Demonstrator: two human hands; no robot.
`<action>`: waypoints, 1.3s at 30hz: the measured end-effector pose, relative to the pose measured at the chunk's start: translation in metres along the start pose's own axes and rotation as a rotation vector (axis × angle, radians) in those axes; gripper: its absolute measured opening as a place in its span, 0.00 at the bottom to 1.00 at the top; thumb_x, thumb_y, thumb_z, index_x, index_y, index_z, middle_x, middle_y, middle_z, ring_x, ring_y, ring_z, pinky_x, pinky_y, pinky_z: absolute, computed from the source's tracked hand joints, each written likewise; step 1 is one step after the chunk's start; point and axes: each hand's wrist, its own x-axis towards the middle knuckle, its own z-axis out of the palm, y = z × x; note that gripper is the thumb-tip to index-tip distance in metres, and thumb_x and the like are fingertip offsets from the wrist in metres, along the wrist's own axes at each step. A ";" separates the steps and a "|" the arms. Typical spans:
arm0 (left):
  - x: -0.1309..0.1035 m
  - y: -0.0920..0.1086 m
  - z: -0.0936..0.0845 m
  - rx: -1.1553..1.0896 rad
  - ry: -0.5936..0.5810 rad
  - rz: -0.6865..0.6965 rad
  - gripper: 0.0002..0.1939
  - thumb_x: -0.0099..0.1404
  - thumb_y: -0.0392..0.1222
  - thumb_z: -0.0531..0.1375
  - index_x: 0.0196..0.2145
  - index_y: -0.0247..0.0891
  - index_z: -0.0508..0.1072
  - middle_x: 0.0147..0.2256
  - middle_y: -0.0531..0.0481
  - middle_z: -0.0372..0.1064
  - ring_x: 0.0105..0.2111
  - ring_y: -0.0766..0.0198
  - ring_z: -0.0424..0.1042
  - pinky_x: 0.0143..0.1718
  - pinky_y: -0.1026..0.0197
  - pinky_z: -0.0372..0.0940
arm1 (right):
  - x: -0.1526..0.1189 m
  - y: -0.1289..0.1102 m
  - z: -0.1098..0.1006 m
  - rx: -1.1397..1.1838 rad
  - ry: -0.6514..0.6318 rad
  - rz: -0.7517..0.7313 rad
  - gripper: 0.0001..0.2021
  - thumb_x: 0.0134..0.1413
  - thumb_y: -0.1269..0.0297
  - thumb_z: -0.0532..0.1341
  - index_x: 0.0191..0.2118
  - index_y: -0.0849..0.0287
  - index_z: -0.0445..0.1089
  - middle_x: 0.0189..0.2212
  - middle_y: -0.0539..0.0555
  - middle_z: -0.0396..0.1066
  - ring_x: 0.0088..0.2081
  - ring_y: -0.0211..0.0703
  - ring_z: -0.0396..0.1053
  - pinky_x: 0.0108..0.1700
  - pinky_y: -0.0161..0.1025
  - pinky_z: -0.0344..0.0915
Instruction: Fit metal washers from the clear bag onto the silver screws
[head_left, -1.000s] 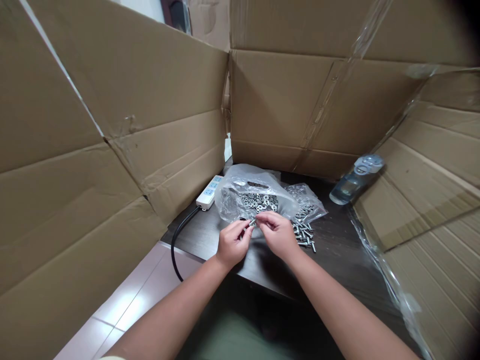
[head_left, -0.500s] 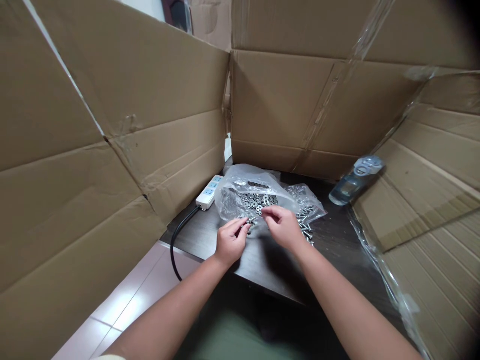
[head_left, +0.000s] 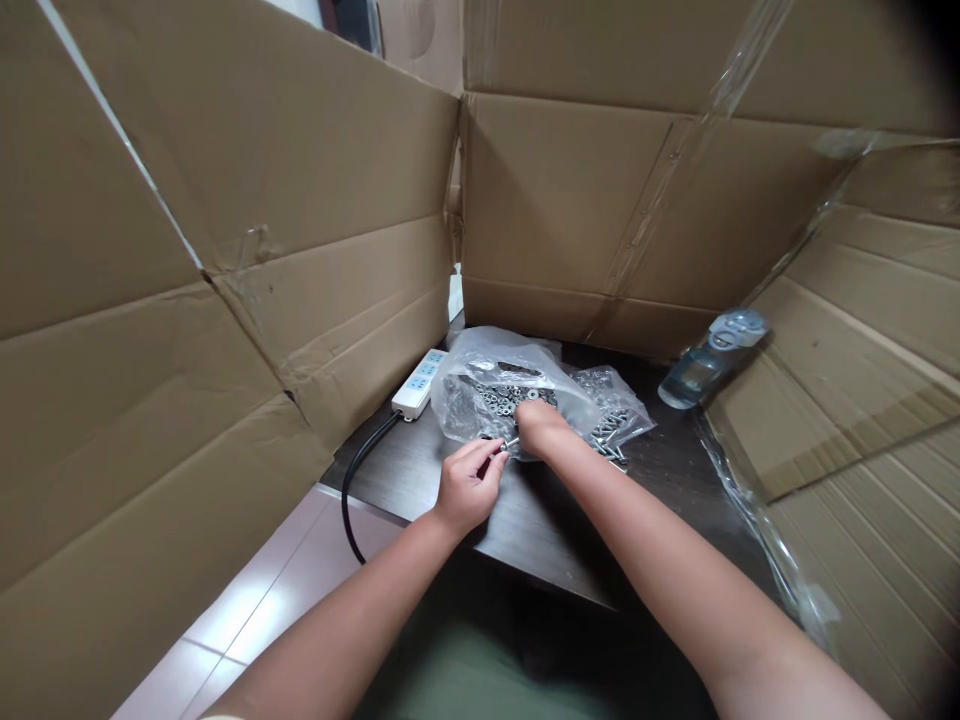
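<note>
My left hand (head_left: 471, 482) is closed in a pinch on a small silver bolt (head_left: 512, 442), whose shank points right. Beyond it, my right hand (head_left: 538, 428) reaches into the mouth of a clear plastic bag (head_left: 480, 350). Its fingers are turned away and hidden, so their grip does not show. Many metal washers (head_left: 499, 400) lie heaped in this bag, around the right fingertips. Loose silver bolts (head_left: 611, 452) spill from a second clear bag (head_left: 596, 380), just right of the right wrist.
A white power strip (head_left: 418, 385) with a black cable (head_left: 352, 470) lies at the table's left edge. A clear water bottle (head_left: 709, 362) leans at the right. Cardboard walls (head_left: 555, 200) enclose the dark table (head_left: 675, 500) at the back and sides.
My right hand has moved forward and slightly left into the washers, its fingers now turned out of sight. The left hand has stayed nearly in place, with the bolt showing more clearly.
</note>
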 end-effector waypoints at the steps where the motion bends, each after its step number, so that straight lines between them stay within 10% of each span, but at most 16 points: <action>1: 0.000 0.000 0.000 -0.004 -0.004 0.005 0.09 0.60 0.36 0.59 0.38 0.35 0.76 0.33 0.44 0.74 0.32 0.62 0.73 0.34 0.61 0.68 | 0.000 -0.002 -0.002 -0.010 -0.011 0.021 0.06 0.33 0.80 0.65 0.21 0.63 0.73 0.28 0.65 0.74 0.35 0.55 0.73 0.39 0.43 0.66; 8: -0.001 -0.001 -0.002 -0.047 -0.032 -0.011 0.09 0.59 0.35 0.59 0.38 0.35 0.75 0.33 0.44 0.73 0.30 0.64 0.72 0.33 0.62 0.68 | -0.042 -0.006 -0.035 0.192 0.024 -0.045 0.14 0.53 0.70 0.56 0.45 0.61 0.70 0.36 0.58 0.74 0.37 0.43 0.72 0.42 0.39 0.67; 11: -0.001 0.001 -0.004 -0.094 -0.094 0.004 0.09 0.59 0.35 0.59 0.38 0.35 0.75 0.32 0.44 0.73 0.29 0.65 0.71 0.31 0.63 0.67 | -0.079 0.007 -0.035 0.910 -0.079 -0.013 0.16 0.53 0.61 0.59 0.45 0.66 0.69 0.28 0.56 0.74 0.29 0.41 0.72 0.38 0.43 0.70; 15: -0.002 0.007 -0.001 -0.143 -0.213 -0.021 0.08 0.59 0.36 0.59 0.37 0.35 0.76 0.30 0.45 0.72 0.27 0.66 0.70 0.28 0.64 0.66 | -0.120 0.021 -0.016 1.261 -0.084 0.057 0.17 0.48 0.58 0.63 0.42 0.64 0.70 0.26 0.54 0.73 0.28 0.41 0.72 0.38 0.45 0.70; 26: -0.015 0.025 0.011 -0.356 -0.367 -0.542 0.11 0.56 0.44 0.62 0.31 0.32 0.76 0.24 0.48 0.72 0.16 0.69 0.66 0.16 0.68 0.63 | -0.140 0.021 0.002 1.219 0.170 0.048 0.12 0.48 0.57 0.64 0.35 0.60 0.74 0.41 0.57 0.68 0.32 0.42 0.72 0.38 0.42 0.72; 39: -0.010 0.020 0.007 -0.447 -0.453 -0.639 0.15 0.56 0.47 0.62 0.34 0.31 0.77 0.24 0.46 0.72 0.16 0.71 0.64 0.17 0.68 0.62 | -0.142 0.020 -0.001 1.134 0.149 -0.046 0.10 0.49 0.59 0.63 0.36 0.58 0.74 0.38 0.55 0.68 0.34 0.41 0.70 0.40 0.41 0.71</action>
